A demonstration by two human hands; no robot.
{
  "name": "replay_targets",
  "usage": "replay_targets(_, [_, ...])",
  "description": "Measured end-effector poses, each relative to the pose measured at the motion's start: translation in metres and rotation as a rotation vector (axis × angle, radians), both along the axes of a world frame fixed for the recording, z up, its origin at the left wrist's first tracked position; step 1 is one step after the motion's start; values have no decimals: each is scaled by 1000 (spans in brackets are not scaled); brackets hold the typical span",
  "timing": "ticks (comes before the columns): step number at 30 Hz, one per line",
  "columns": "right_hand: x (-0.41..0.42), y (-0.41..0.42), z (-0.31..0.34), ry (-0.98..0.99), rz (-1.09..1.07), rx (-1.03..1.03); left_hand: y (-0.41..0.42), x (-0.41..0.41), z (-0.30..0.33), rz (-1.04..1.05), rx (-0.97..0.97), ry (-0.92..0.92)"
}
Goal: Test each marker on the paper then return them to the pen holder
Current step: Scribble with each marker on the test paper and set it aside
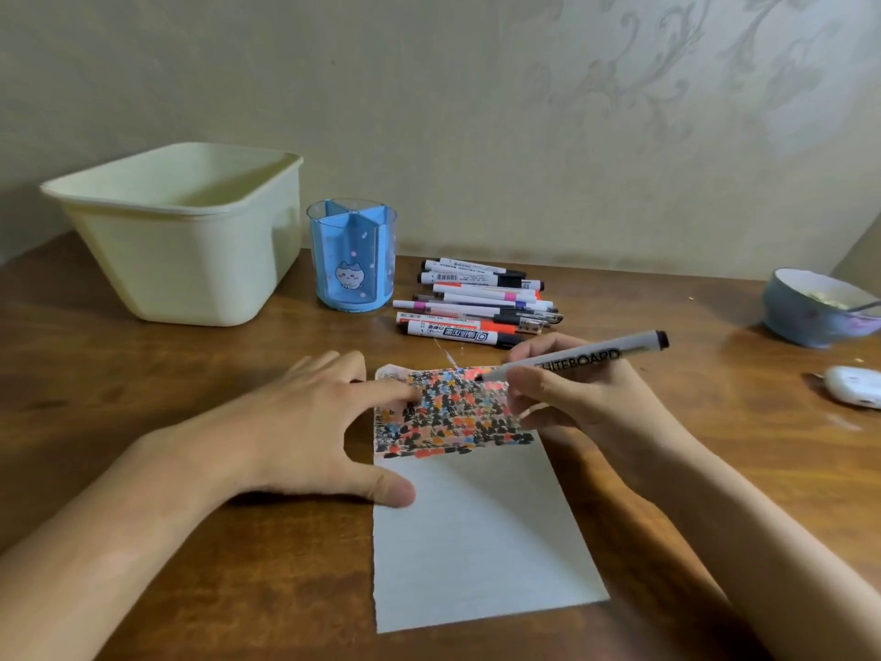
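My right hand (562, 398) pinches whiteboard marker (581, 357), tip on scribbled top of paper (476, 531), frame centre. My left hand (305, 422) flat, fingers spread, pins paper edge. Best: short light stroke on blank area. Pen holder (352, 260) upper left, empty; marker pile (476, 302) beside it.

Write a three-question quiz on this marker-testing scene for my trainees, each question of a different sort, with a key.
1. True or false: the blue pen holder already has markers standing in it.
2. Which hand grips the whiteboard marker? A) left hand B) right hand C) neither
3. Fill in: the loose pile of markers lies on the table between the pen holder and the ____.

Key: 1 false, its compartments look empty. 2 B, its tip is at the scribbled top of the paper, which the left hand presses flat. 3 bowl.
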State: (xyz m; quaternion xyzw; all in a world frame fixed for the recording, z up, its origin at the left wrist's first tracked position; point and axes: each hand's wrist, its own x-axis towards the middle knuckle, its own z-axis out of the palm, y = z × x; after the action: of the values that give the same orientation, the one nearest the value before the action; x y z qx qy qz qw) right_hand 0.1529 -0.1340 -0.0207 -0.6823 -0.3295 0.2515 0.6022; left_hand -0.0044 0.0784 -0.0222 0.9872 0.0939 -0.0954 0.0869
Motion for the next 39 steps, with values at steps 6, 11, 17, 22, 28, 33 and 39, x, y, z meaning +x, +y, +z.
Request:
replay_targets(6, [-4, 6, -7, -140, -5, -32, 1, -1, -1, 60, -5, -8])
replay_targets(11, [-20, 10, -11, -221, 40, -17, -17, 2, -8, 37, 33, -72])
replay_targets(17, [-36, 18, -22, -278, 91, -20, -22, 4, -12, 18, 76, -94])
replay_targets(22, [-43, 21, -22, -333, 90, -67, -22, 4, -12, 8, 73, -110])
replay_targets(28, [-44, 22, -24, -355, 72, -74, -21, 4, -12, 7, 65, -95])
replay_targets(33, [-44, 22, -24, -362, 96, -109, -20, 5, -13, -8, 59, -104])
replay_targets(39, [-42, 21, -26, -395, 83, -122, -19, 6, -13, -8, 61, -108])
